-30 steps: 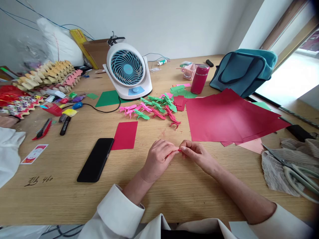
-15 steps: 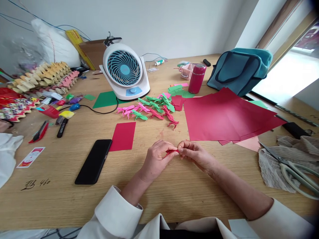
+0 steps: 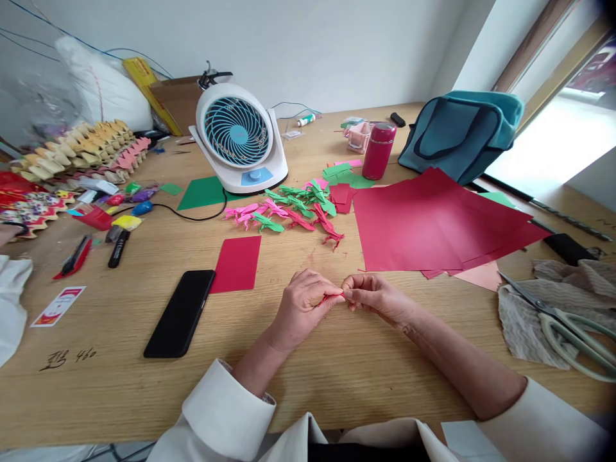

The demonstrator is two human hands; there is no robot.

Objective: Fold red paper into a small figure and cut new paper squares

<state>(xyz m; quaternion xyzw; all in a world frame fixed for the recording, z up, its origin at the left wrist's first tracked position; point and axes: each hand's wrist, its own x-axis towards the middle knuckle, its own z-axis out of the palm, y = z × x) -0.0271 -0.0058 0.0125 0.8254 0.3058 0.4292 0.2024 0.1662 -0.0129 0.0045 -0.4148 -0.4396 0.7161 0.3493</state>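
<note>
Small folded red paper piece [image 3: 331, 298] pinched between fingertips of left hand [image 3: 305, 305] and right hand [image 3: 378, 299], both closed on it, just above desk [image 3: 337, 359]. Red paper rectangle [image 3: 237, 263] lies nearby, left.

Two bare hands, left hand [image 3: 303, 308] and right hand [image 3: 378, 298], extend from wide cream-white sleeves [image 3: 226, 410] with turned-back cuffs; collar-like lapels sit at six o'clock.

Wooden table [image 3: 144, 391] (cluttered): phone [image 3: 180, 312], red sheets [image 3: 433, 224], fan [image 3: 238, 138].
</note>
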